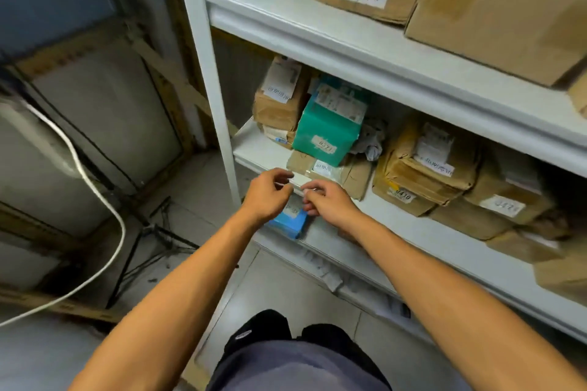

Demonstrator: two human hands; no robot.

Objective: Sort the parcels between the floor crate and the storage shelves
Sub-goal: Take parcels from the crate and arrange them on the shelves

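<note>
A small blue parcel point(289, 223) with a white label hangs in front of the lip of the white storage shelves point(413, 232). My right hand point(330, 205) pinches its top right edge with curled fingers. My left hand point(268, 197) covers the parcel's left side, fingers curled above it; whether it grips the parcel is hidden. Behind my hands, the shelf holds a green parcel point(327, 133) lying on a flat brown parcel point(336, 171), with more brown labelled parcels point(425, 168) to the right. No floor crate is in view.
Large cardboard boxes point(495, 3) fill the shelf above. The white shelf upright point(216, 98) stands just left of my hands. A framed panel point(104, 117), a white cable point(95, 194) and a black tripod point(152, 241) occupy the floor at left. My knees point(286, 359) are at the bottom.
</note>
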